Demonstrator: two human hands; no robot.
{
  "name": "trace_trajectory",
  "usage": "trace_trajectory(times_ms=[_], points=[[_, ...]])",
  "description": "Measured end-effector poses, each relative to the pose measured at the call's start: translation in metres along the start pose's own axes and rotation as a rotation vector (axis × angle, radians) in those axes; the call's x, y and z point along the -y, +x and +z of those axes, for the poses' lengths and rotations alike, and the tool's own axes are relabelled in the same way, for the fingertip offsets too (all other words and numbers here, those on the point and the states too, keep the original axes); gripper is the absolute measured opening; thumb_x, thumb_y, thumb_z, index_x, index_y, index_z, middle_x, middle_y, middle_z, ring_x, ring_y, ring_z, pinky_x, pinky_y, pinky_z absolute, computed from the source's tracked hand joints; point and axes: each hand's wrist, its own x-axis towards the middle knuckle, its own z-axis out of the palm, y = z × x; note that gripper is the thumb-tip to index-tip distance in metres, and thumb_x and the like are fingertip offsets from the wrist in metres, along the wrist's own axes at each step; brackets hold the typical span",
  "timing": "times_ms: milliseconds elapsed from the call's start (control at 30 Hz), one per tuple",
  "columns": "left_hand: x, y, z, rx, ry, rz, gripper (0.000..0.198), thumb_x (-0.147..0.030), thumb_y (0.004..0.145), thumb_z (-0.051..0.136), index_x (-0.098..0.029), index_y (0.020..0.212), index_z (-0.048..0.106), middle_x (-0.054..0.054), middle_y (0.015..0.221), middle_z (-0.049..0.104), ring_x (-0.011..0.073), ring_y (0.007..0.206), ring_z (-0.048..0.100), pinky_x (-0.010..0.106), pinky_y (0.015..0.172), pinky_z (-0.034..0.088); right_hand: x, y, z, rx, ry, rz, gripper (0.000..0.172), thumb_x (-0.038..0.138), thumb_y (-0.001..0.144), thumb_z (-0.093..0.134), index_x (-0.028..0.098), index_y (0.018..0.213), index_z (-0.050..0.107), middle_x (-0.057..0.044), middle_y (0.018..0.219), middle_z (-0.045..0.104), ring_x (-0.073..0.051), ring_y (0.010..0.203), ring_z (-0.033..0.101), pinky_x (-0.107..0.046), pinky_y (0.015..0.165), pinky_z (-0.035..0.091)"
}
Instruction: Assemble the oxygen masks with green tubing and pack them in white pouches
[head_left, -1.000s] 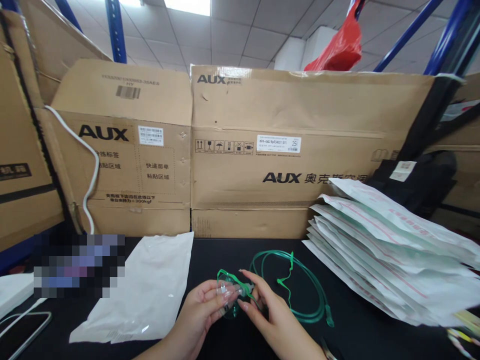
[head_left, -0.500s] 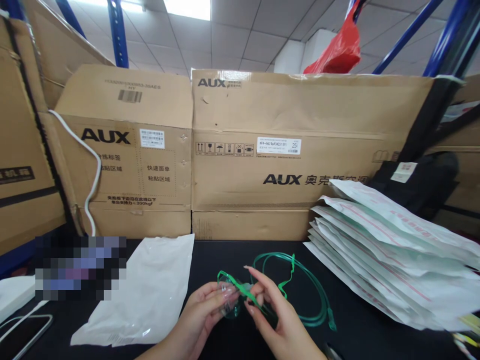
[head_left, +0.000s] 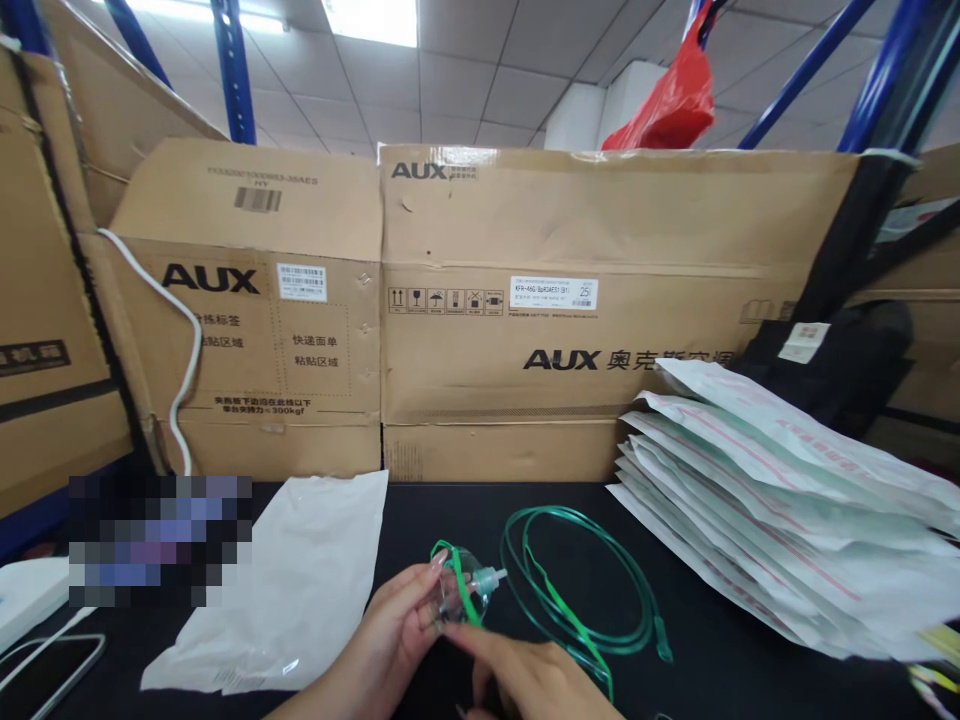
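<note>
A clear, green-tinted oxygen mask (head_left: 450, 600) is held low at the middle of the table. My left hand (head_left: 405, 615) grips its left side, thumb on top and fingers beneath. The pale connector (head_left: 489, 579) on the mask points right. A bright green elastic strap (head_left: 463, 585) crosses the mask's front. My right hand (head_left: 532, 675) is just below and right, its index finger stretched to the mask's lower edge and its thumb apart beneath. Its other fingers are mostly hidden. Coiled green tubing (head_left: 651, 610) lies to the right, with another length of green strap (head_left: 562, 605) across it.
On the left lies a white plastic bag (head_left: 300, 570), beside a phone (head_left: 52, 670) and a white cable (head_left: 184, 400). A stack of white packages (head_left: 780, 500) stands on the right. Large AUX cartons (head_left: 480, 380) form a wall behind the black table (head_left: 442, 510).
My right hand has moved down and toward the left, away from the connector, which now shows. The strap by the tubing has shifted and stretches lower. My left hand still holds the mask.
</note>
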Motion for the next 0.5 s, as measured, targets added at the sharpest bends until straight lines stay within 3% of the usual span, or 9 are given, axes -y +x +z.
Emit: trace_trajectory(times_ms=[100, 133, 200, 267, 333, 400, 500], points=[[-0.001, -0.001, 0.000, 0.002, -0.048, -0.013, 0.016, -0.021, 0.079, 0.059, -0.015, 0.093, 0.063, 0.007, 0.085, 0.074, 0.0182, 0.082, 0.067, 0.028, 0.079, 0.049, -0.011, 0.004, 0.005, -0.170, 0.135, 0.246, 0.076, 0.013, 0.074, 0.051, 0.021, 0.137, 0.010, 0.002, 0.074, 0.060, -0.013, 0.060, 0.057, -0.021, 0.058, 0.045], [-0.002, -0.001, 0.000, -0.013, -0.069, -0.016, 0.016, -0.020, 0.079, 0.058, -0.016, 0.094, 0.063, 0.007, 0.086, 0.074, 0.0174, 0.081, 0.068, 0.029, 0.079, 0.049, -0.015, 0.005, 0.005, -0.223, 0.174, 0.298, 0.078, 0.014, 0.073, 0.052, 0.019, 0.138, 0.009, 0.003, 0.071, 0.057, -0.012, 0.058, 0.054, -0.021, 0.057, 0.043], [-0.002, -0.002, 0.000, -0.019, -0.109, -0.032, 0.013, -0.022, 0.080, 0.057, -0.016, 0.090, 0.064, 0.006, 0.085, 0.074, 0.0166, 0.079, 0.068, 0.028, 0.080, 0.048, -0.024, 0.009, 0.005, -0.265, 0.245, 0.351, 0.066, 0.019, 0.071, 0.057, 0.018, 0.131, 0.031, 0.005, 0.065, 0.052, -0.011, 0.057, 0.049, -0.020, 0.055, 0.040], [-0.004, -0.003, 0.002, 0.033, -0.142, -0.100, 0.024, -0.033, 0.081, 0.054, -0.012, 0.085, 0.065, 0.010, 0.083, 0.074, 0.0181, 0.081, 0.068, 0.028, 0.081, 0.047, -0.031, 0.012, 0.005, -0.240, 0.349, 0.365, 0.038, 0.024, 0.069, 0.060, 0.018, 0.106, 0.056, 0.005, 0.061, 0.049, -0.009, 0.053, 0.044, -0.019, 0.050, 0.036], [-0.005, -0.005, 0.004, 0.120, -0.162, -0.214, 0.047, -0.047, 0.081, 0.048, -0.005, 0.085, 0.066, 0.015, 0.084, 0.073, 0.0212, 0.083, 0.067, 0.030, 0.082, 0.046, -0.036, 0.015, 0.005, -0.205, 0.499, 0.369, 0.018, 0.027, 0.070, 0.059, 0.016, 0.085, 0.062, 0.006, 0.056, 0.047, -0.007, 0.047, 0.038, -0.018, 0.044, 0.031], [-0.006, -0.007, 0.007, 0.195, -0.161, -0.308, 0.063, -0.057, 0.079, 0.041, 0.000, 0.086, 0.066, 0.017, 0.079, 0.074, 0.0224, 0.077, 0.069, 0.030, 0.079, 0.047, -0.040, 0.018, 0.005, -0.204, 0.637, 0.384, 0.016, 0.029, 0.070, 0.058, 0.015, 0.079, 0.061, 0.007, 0.052, 0.046, -0.006, 0.043, 0.035, -0.017, 0.041, 0.028], [-0.006, -0.009, 0.009, 0.246, -0.112, -0.368, 0.072, -0.062, 0.078, 0.035, 0.001, 0.080, 0.067, 0.016, 0.070, 0.074, 0.0207, 0.066, 0.069, 0.028, 0.071, 0.049, -0.043, 0.019, 0.005, -0.262, 0.690, 0.382, 0.020, 0.026, 0.066, 0.062, 0.015, 0.082, 0.062, 0.005, 0.053, 0.053, -0.008, 0.045, 0.043, -0.018, 0.044, 0.033]])
